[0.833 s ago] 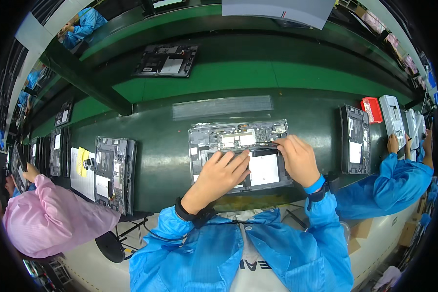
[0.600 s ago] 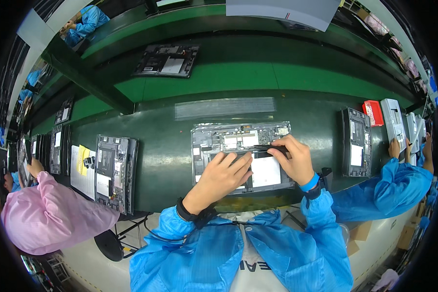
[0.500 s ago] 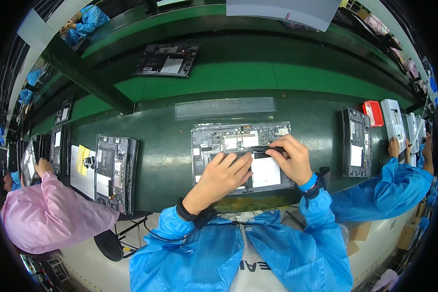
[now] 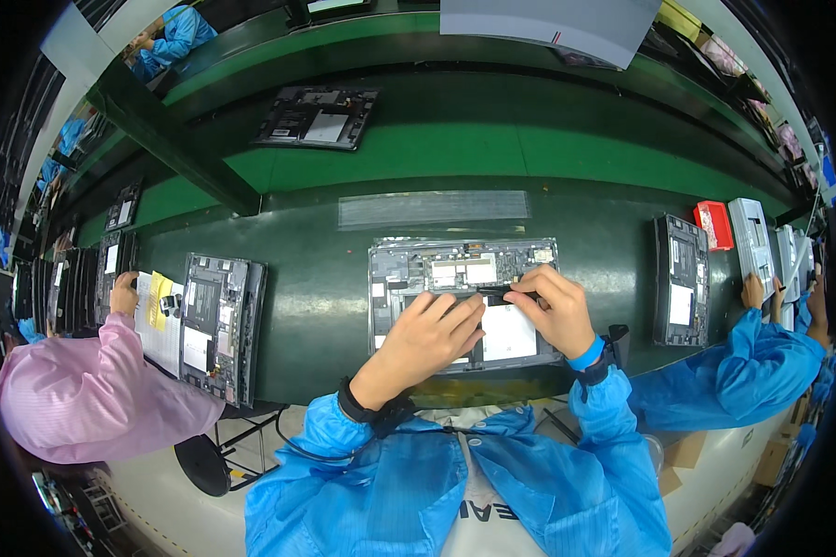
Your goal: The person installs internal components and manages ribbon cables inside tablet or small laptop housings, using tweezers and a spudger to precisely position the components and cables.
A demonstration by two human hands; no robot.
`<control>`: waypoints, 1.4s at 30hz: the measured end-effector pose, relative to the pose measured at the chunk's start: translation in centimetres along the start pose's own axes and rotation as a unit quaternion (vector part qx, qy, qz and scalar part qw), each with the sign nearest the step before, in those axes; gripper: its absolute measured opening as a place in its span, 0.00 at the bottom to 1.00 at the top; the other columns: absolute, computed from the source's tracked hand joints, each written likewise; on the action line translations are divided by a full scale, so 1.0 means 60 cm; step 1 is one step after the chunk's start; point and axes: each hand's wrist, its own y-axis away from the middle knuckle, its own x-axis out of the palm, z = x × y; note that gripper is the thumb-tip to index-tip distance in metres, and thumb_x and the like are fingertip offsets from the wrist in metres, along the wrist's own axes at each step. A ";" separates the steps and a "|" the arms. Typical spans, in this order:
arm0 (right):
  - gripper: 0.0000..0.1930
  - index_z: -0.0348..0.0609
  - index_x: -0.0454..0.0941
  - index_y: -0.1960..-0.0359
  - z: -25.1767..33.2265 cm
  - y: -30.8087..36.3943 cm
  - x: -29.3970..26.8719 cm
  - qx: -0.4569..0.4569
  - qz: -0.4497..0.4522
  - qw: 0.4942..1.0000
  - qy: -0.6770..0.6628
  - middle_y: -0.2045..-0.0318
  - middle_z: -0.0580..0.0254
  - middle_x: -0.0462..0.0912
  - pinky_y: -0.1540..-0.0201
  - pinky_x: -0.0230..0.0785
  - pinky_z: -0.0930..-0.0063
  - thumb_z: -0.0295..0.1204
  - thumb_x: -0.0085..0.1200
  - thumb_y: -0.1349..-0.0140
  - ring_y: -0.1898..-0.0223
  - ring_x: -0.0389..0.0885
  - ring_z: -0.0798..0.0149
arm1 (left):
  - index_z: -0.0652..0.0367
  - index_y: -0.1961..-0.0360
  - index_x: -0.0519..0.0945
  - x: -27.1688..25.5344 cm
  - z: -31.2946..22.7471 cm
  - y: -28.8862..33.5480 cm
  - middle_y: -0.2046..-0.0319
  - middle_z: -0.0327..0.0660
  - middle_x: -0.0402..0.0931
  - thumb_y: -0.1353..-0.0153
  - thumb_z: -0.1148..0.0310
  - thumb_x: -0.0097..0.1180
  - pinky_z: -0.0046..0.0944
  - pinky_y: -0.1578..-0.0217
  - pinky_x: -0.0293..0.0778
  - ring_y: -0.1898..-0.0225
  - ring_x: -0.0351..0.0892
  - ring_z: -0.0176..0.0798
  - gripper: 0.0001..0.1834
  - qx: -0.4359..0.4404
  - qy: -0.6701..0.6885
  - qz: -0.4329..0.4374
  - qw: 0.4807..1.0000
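An opened laptop base [image 4: 402, 255] lies flat in front of me, its circuit board along the far side and a white-labelled block below. My left hand [image 4: 432, 330] rests over its middle, fingers stretched out and fingertips on the parts near the board. Thumb and fingertips of my right hand [image 4: 553, 306] are pinched on slim black tweezers [image 4: 494, 290], which point left toward my left fingertips. The tips and the small part under them are too small to make out.
Stacked laptop bases stand on the left [image 4: 215, 325] and right [image 4: 681, 278]. A clear strip [image 4: 432, 209] lies beyond my work. Farther back is another laptop base [image 4: 318, 118]. A red bin [image 4: 713, 226] sits at right. Co-workers in pink [image 4: 111, 390] and blue [image 4: 743, 362] flank me.
My right hand has shifted slightly down and left, the tweezers with it; my left hand stays nearly still. The pink-sleeved co-worker's hand has moved from a tilted laptop base toward the white sheet.
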 end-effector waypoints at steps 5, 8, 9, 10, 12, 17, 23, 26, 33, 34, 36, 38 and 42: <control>0.09 0.38 0.85 0.65 0.002 0.001 -0.001 0.008 -0.002 1.000 -0.008 0.66 0.60 0.85 0.78 0.64 0.76 0.24 0.74 0.43 0.79 0.72 0.71 | 0.58 0.50 0.85 -0.001 -0.002 0.001 0.49 0.32 0.81 0.44 0.62 0.71 0.38 0.58 0.70 0.58 0.75 0.35 0.21 0.001 0.002 0.007 1.000; 0.09 0.38 0.85 0.64 -0.001 0.003 0.001 0.008 -0.002 1.000 -0.011 0.66 0.60 0.85 0.78 0.63 0.76 0.24 0.74 0.43 0.79 0.71 0.72 | 0.58 0.50 0.85 0.000 -0.001 0.001 0.49 0.33 0.81 0.44 0.63 0.72 0.38 0.58 0.70 0.58 0.75 0.35 0.21 0.000 0.008 0.005 1.000; 0.09 0.38 0.85 0.64 -0.002 0.003 0.001 0.007 -0.004 1.000 -0.012 0.66 0.61 0.85 0.77 0.63 0.76 0.24 0.74 0.43 0.79 0.71 0.72 | 0.58 0.50 0.85 0.001 -0.001 0.000 0.49 0.32 0.81 0.44 0.63 0.72 0.38 0.58 0.71 0.58 0.75 0.35 0.21 -0.001 0.011 0.003 1.000; 0.09 0.38 0.85 0.64 -0.002 0.003 0.000 0.007 -0.005 1.000 -0.012 0.66 0.61 0.85 0.77 0.64 0.76 0.24 0.74 0.43 0.79 0.71 0.72 | 0.58 0.50 0.85 0.001 -0.001 0.000 0.49 0.32 0.81 0.44 0.63 0.72 0.38 0.58 0.71 0.58 0.75 0.35 0.21 -0.001 0.012 0.003 1.000; 0.09 0.38 0.85 0.64 0.001 0.002 -0.002 0.013 -0.001 1.000 -0.009 0.66 0.61 0.85 0.77 0.64 0.77 0.24 0.74 0.43 0.79 0.72 0.72 | 0.58 0.50 0.85 0.000 -0.001 -0.001 0.49 0.32 0.81 0.45 0.63 0.72 0.38 0.58 0.71 0.59 0.75 0.36 0.21 -0.008 0.016 0.000 1.000; 0.09 0.37 0.85 0.63 0.009 -0.006 -0.011 0.031 0.019 0.999 0.003 0.65 0.58 0.85 0.76 0.67 0.75 0.25 0.73 0.41 0.78 0.76 0.69 | 0.58 0.50 0.86 0.002 0.000 -0.001 0.49 0.32 0.81 0.46 0.63 0.72 0.38 0.58 0.71 0.59 0.75 0.36 0.22 -0.017 0.017 0.001 1.000; 0.10 0.40 0.85 0.62 0.034 -0.048 -0.054 0.096 0.101 0.987 0.085 0.68 0.53 0.87 0.68 0.75 0.59 0.34 0.67 0.36 0.70 0.86 0.47 | 0.57 0.50 0.86 0.003 -0.001 -0.003 0.49 0.31 0.81 0.44 0.62 0.72 0.38 0.59 0.71 0.60 0.75 0.35 0.21 -0.007 0.004 -0.014 1.000; 0.12 0.34 0.86 0.67 0.019 -0.065 -0.050 0.137 0.180 0.974 -0.008 0.74 0.50 0.87 0.67 0.77 0.66 0.33 0.67 0.35 0.75 0.86 0.53 | 0.57 0.51 0.86 0.002 -0.002 -0.003 0.49 0.31 0.82 0.44 0.61 0.71 0.38 0.59 0.70 0.60 0.74 0.35 0.20 -0.009 -0.003 -0.019 1.000; 0.16 0.34 0.88 0.68 0.008 -0.091 -0.053 0.166 0.248 0.953 0.046 0.75 0.47 0.87 0.65 0.76 0.63 0.38 0.67 0.35 0.73 0.87 0.53 | 0.57 0.52 0.87 0.005 -0.001 -0.004 0.50 0.30 0.82 0.42 0.62 0.71 0.38 0.59 0.70 0.61 0.74 0.34 0.18 -0.009 0.000 -0.030 1.000; 0.16 0.34 0.88 0.68 0.008 -0.092 -0.051 0.170 0.255 0.951 0.038 0.75 0.47 0.87 0.65 0.76 0.63 0.39 0.67 0.34 0.74 0.86 0.53 | 0.57 0.52 0.87 0.005 -0.001 -0.003 0.50 0.30 0.82 0.42 0.62 0.70 0.38 0.59 0.70 0.61 0.74 0.34 0.18 -0.010 0.004 -0.030 1.000; 0.17 0.33 0.88 0.67 0.007 -0.096 -0.051 0.175 0.262 0.948 0.031 0.75 0.46 0.86 0.65 0.75 0.62 0.39 0.67 0.34 0.74 0.86 0.52 | 0.57 0.52 0.87 0.005 0.000 -0.003 0.50 0.30 0.82 0.42 0.62 0.70 0.38 0.59 0.70 0.60 0.74 0.34 0.18 -0.012 0.007 -0.029 0.999; 0.17 0.33 0.88 0.67 0.008 -0.098 -0.048 0.173 0.268 0.947 0.031 0.76 0.46 0.86 0.66 0.74 0.62 0.39 0.66 0.33 0.75 0.85 0.54 | 0.57 0.51 0.87 0.005 -0.001 -0.003 0.50 0.30 0.82 0.42 0.62 0.70 0.38 0.59 0.70 0.60 0.74 0.34 0.18 -0.014 0.010 -0.029 0.999; 0.17 0.33 0.87 0.67 0.007 -0.096 -0.046 0.176 0.266 0.947 0.024 0.76 0.46 0.85 0.66 0.74 0.62 0.38 0.66 0.33 0.75 0.83 0.55 | 0.59 0.52 0.86 0.001 0.001 -0.004 0.50 0.33 0.82 0.41 0.62 0.69 0.38 0.59 0.70 0.59 0.74 0.36 0.17 -0.009 0.003 -0.026 1.000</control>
